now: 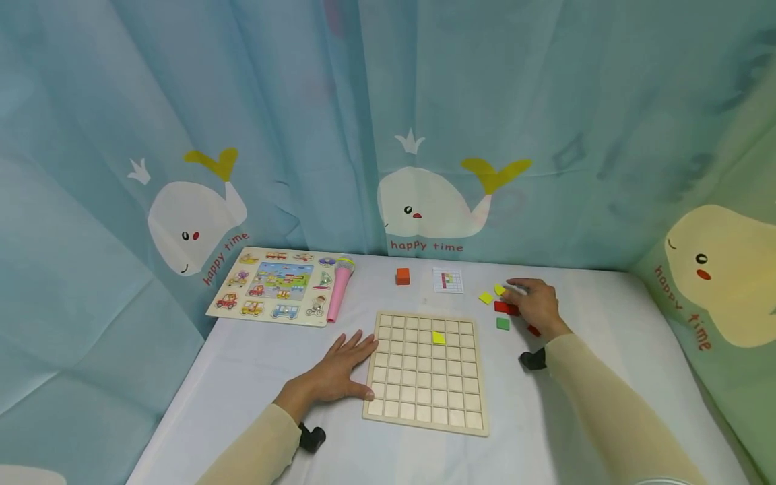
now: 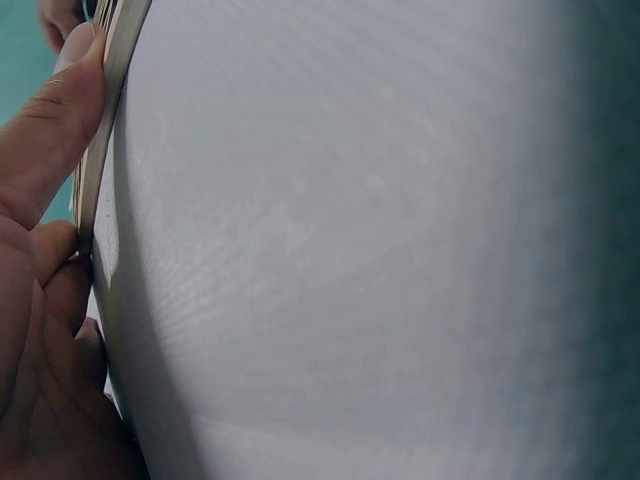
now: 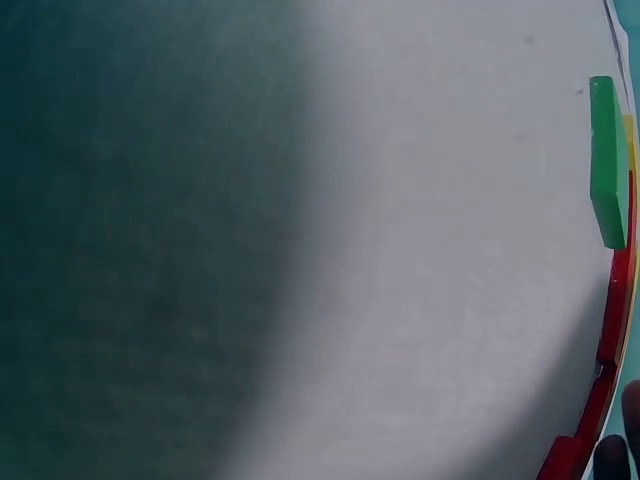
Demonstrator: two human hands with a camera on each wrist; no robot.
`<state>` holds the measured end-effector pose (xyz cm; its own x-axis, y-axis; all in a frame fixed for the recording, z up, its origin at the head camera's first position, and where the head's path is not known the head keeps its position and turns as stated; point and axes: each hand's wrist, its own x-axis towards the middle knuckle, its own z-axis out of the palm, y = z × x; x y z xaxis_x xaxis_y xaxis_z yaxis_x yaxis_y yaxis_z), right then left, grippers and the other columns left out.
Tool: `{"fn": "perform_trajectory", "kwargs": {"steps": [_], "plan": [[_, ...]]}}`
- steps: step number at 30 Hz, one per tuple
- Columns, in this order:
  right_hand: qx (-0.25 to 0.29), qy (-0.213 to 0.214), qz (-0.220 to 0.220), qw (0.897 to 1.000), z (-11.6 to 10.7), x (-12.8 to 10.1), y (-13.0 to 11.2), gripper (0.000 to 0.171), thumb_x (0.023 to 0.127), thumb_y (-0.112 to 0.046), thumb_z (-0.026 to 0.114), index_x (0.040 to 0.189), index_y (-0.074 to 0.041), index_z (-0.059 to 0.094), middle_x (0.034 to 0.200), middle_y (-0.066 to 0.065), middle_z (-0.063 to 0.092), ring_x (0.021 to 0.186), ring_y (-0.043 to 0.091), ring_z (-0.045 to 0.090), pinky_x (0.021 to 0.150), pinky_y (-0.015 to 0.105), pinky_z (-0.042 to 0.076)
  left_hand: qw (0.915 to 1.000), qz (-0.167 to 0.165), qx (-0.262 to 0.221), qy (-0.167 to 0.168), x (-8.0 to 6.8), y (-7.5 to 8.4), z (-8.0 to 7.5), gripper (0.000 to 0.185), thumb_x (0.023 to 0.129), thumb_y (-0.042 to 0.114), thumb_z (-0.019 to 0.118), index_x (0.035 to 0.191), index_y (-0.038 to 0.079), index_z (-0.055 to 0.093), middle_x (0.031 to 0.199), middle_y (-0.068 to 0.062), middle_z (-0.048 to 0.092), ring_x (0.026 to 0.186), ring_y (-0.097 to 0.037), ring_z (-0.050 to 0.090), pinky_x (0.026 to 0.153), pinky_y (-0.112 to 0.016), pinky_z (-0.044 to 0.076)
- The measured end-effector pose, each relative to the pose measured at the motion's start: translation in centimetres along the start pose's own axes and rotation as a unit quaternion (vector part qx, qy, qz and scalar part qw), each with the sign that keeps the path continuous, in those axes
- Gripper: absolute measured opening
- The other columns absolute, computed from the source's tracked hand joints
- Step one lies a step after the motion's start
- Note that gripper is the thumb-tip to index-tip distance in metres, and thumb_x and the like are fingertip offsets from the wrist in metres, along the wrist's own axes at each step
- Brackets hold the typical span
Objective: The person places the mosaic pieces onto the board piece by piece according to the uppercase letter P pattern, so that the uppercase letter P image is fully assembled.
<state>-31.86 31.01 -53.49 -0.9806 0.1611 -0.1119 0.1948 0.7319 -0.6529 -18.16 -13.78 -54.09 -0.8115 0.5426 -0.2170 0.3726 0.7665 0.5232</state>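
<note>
1. Board point(image 1: 433, 378) lies flat on the white table point(image 1: 345, 451), between the two hands. It is made of pale wood and has rows of little squares.
2. One yellow tile point(image 1: 439, 337) sits on the board, in the second row from the top, a bit right of the middle.
3. Left hand point(image 1: 336, 374) rests at the left edge of the board. Its fingers are spread wide apart. The left wrist view shows the thumb touching the edge.
4. Right hand point(image 1: 536, 306) is over by the small tiles, to the right of the board. I cannot tell if its fingers are apart or together, or if they pinch a tile.
5. Two loose yellow tiles point(image 1: 486, 298) lie near the right fingertips. Red tiles point(image 1: 501, 306) lie beside and partly behind that hand.
6. A green tile point(image 1: 503, 324) lies just below the red ones. In the right wrist view it shows its thick side.
7. Behind the board are a red block point(image 1: 403, 276) and a white card point(image 1: 448, 281) with a colored grid.
8. At the back left is a picture puzzle point(image 1: 279, 275). A pink microphone point(image 1: 339, 296) lies along its right side.
9. A blue curtain point(image 1: 303, 101) with whales hangs behind the table.
</note>
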Motion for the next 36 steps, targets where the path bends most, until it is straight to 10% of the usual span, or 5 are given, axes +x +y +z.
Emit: {"fn": "perform_trajectory", "kwargs": {"steps": [24,36], "plan": [[-0.024,0.006,0.005,1.0,-0.37,-0.27,0.52,0.038,0.095,-0.022,0.061,0.126,-0.001,0.061,0.133,0.025,0.054,0.117,0.04,0.047,0.103,0.06,0.042,1.0,0.007,0.002,0.003,0.1,0.08,0.1,0.105,0.075,0.062,0.071,0.157,0.025,0.017,0.164,0.01,0.012,0.153,-0.015,-0.001,0.125,-0.044,-0.005],[0.045,0.021,0.022,0.999,-0.57,-1.01,0.26,0.042,0.099,-0.025,0.055,0.139,-0.013,0.054,0.139,0.019,0.052,0.117,0.035,0.047,0.095,0.05,0.05,0.9999,0.009,0.006,0.004,-0.09,0.1,0.01,0.105,0.075,0.062,0.071,0.158,0.024,0.017,0.164,0.008,0.013,0.153,-0.017,0.0,0.125,-0.045,-0.005]]}}
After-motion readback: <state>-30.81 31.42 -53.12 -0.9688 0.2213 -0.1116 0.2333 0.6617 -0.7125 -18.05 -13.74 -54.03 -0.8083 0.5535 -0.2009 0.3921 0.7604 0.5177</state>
